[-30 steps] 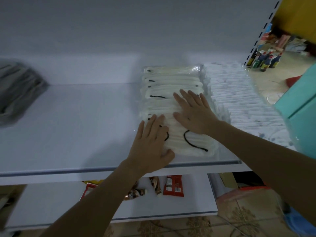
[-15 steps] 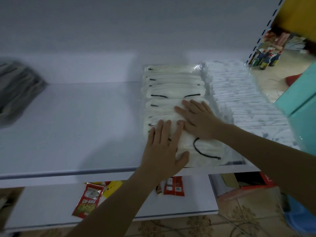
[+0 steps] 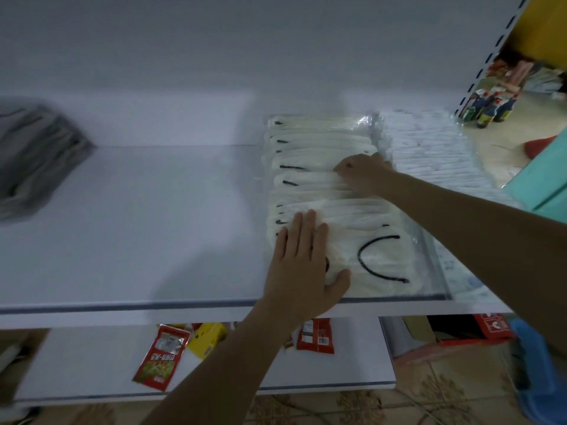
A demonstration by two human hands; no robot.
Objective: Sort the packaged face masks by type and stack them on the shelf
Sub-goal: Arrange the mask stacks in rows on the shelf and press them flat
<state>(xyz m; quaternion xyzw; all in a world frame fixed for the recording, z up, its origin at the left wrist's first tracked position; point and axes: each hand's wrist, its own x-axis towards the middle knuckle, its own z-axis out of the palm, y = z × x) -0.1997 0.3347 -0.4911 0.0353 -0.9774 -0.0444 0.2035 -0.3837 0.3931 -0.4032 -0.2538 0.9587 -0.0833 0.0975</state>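
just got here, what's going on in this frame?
A person is tidying a row of clear-wrapped white face masks with black ear loops on the white shelf. The left hand presses flat on the front pack; the right hand curls its fingers on a mid-row pack. A row of white printed mask packs lies right beside it.

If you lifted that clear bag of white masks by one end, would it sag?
Probably sags: the bag of white masks holds many separate soft masks in a row, not one stiff block. Thin fabric, so likely light. Its shiny wrapper looks slippery and may slide on the shelf.
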